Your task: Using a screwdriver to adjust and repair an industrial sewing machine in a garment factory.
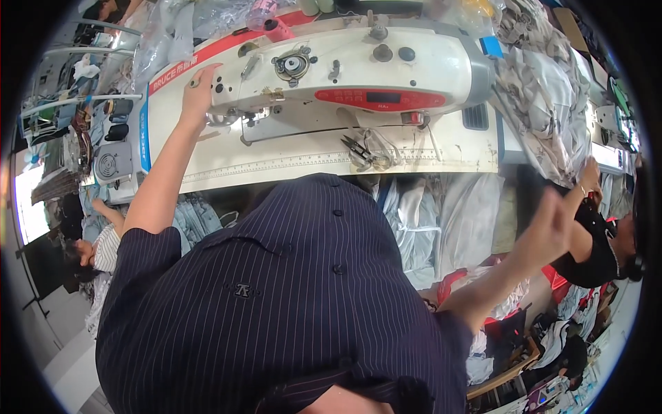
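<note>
A white industrial sewing machine spans the upper middle, with a red control strip on its front. At its left end, my left hand has its fingers curled against the machine head. My right hand is raised at the right, away from the machine and smeared by motion, so its fingers are unclear. Black-handled scissors or snips and other metal tools lie on the white sewing table along a printed ruler.
A red thread cone stands behind the machine. Pale cloth heaps at the right, beside a co-worker. Another co-worker is at the left. Pale fabric bundles lie below the table's edge.
</note>
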Demonstrator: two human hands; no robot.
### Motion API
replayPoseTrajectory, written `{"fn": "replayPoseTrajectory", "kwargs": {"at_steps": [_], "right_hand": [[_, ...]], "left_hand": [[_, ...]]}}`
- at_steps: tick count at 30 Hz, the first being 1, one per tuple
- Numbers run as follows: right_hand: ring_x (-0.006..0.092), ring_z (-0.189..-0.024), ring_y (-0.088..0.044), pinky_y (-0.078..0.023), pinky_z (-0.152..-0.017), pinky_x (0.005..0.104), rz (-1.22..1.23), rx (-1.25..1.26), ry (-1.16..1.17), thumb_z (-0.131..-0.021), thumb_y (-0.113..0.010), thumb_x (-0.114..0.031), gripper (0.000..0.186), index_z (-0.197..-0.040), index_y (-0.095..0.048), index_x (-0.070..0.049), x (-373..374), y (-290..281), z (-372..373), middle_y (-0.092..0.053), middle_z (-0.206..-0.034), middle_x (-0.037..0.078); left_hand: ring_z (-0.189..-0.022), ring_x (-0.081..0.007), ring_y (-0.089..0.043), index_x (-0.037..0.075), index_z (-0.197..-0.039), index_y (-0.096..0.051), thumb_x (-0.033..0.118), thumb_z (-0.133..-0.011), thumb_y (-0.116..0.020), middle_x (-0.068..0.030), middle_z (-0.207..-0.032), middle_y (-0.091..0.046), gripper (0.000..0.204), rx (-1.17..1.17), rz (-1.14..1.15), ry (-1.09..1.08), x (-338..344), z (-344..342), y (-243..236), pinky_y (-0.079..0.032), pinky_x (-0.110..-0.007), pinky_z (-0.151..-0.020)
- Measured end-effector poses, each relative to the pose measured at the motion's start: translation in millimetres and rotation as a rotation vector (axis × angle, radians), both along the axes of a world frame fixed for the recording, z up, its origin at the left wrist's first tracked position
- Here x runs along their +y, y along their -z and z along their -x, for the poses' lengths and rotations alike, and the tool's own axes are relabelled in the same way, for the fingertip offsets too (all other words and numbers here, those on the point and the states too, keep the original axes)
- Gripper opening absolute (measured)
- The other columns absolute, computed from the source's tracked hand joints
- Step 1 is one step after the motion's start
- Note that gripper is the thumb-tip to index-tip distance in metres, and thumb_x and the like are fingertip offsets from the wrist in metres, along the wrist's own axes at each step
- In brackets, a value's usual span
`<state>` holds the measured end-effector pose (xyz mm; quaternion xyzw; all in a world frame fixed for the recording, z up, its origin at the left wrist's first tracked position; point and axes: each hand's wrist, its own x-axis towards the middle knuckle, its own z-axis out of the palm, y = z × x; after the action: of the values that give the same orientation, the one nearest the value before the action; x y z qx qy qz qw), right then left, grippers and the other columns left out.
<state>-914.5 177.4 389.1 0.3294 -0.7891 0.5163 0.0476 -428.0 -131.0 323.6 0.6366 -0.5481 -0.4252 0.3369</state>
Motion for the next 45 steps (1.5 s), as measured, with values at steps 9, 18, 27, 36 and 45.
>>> {"fn": "replayPoseTrajectory", "kwargs": {"at_steps": [9,18,27,36,45], "right_hand": [[0.0239,-0.076,-0.067,-0.050,-0.069,0.0335,-0.408,0.625,0.160,-0.090,-0.058,-0.047,0.035,-0.101,-0.073,-0.017,-98.4,-70.7,49.1,-0.071,-0.088,0.007],[0.0087,-0.055,-0.039,-0.031,-0.048,0.0244,-0.041,-0.010,0.185,-0.100,-0.053,-0.031,0.034,-0.075,-0.047,-0.009,47.5,240.7,-26.6,-0.043,-0.064,-0.001],[0.0094,-0.052,-0.037,-0.032,-0.047,0.0284,-0.037,-0.237,0.157,-0.090,-0.070,-0.029,0.042,-0.063,-0.058,0.001,31.8,125.4,-11.8,-0.046,-0.057,0.000],[0.0417,-0.093,-0.062,-0.048,-0.077,0.0483,-0.726,0.873,-0.047,-0.093,-0.048,-0.044,0.042,-0.103,-0.064,-0.006,-160.2,-119.2,81.6,-0.065,-0.104,0.022],[0.0203,-0.068,-0.069,-0.051,-0.056,0.0299,-0.198,0.852,0.098,-0.096,-0.059,-0.022,0.024,-0.084,-0.071,-0.005,-52.8,-28.5,21.7,-0.072,-0.085,0.007]], "left_hand": [[-0.096,-0.0132,-0.059,0.006,-0.117,-0.066,0.030,-0.100,-0.047,-0.0051,-0.106,-0.066,0.035,-0.023,-0.021,-0.006,3.2,3.0,-0.1,-0.044,-0.027,-0.086],[-0.093,-0.0135,-0.060,0.004,-0.113,-0.067,0.028,-0.098,-0.049,-0.0059,-0.104,-0.067,0.034,0.025,0.007,-0.003,-0.7,5.7,-1.9,-0.046,-0.027,-0.084],[-0.097,-0.0160,-0.059,0.008,-0.113,-0.068,0.030,-0.097,-0.049,-0.0081,-0.104,-0.067,0.034,-0.016,0.040,-0.033,-1.5,-9.2,13.4,-0.045,-0.029,-0.087],[-0.096,-0.0188,-0.062,0.006,-0.113,-0.068,0.032,-0.097,-0.049,-0.0099,-0.104,-0.069,0.036,-0.090,0.103,0.054,-12.1,-6.7,18.4,-0.045,-0.030,-0.086],[-0.098,-0.0150,-0.059,0.003,-0.116,-0.066,0.028,-0.099,-0.048,-0.0070,-0.108,-0.066,0.035,0.020,0.031,0.047,-3.2,-9.2,8.2,-0.044,-0.027,-0.087]]}}
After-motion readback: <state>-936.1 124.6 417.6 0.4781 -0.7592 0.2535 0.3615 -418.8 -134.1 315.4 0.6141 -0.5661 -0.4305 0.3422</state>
